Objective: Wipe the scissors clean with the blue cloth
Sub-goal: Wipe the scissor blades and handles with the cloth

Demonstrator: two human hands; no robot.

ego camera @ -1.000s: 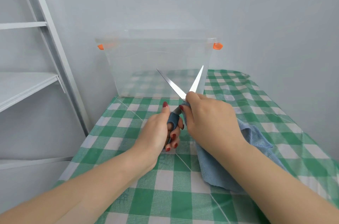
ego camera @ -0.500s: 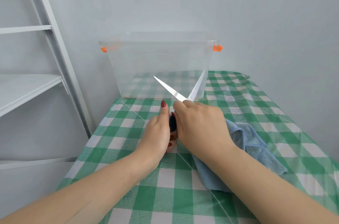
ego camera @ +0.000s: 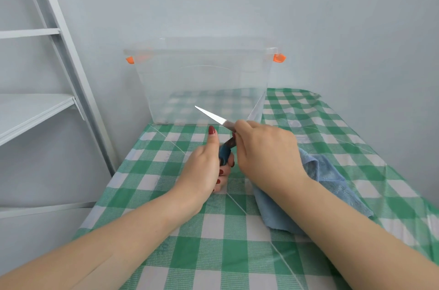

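The scissors [ego camera: 215,117] are held in the air above the middle of the table [ego camera: 213,263], blades spread wide: one points up and to the left, the other up and to the right, pale against the clear plastic box [ego camera: 202,76] behind them. The left hand [ego camera: 202,166] grasps the blue handle from below, its fingers [ego camera: 221,172] curled round it and the thumb standing straight up. The right hand [ego camera: 266,154] is closed over the scissors where the blades meet, its fingertips [ego camera: 239,127] pinching the metal there. The blue cloth [ego camera: 330,185] lies bunched on the green and white checked tablecloth [ego camera: 190,249], under the right wrist and forearm; whether that hand also holds a fold of it cannot be told. A white shelf unit [ego camera: 35,109] stands at the left.
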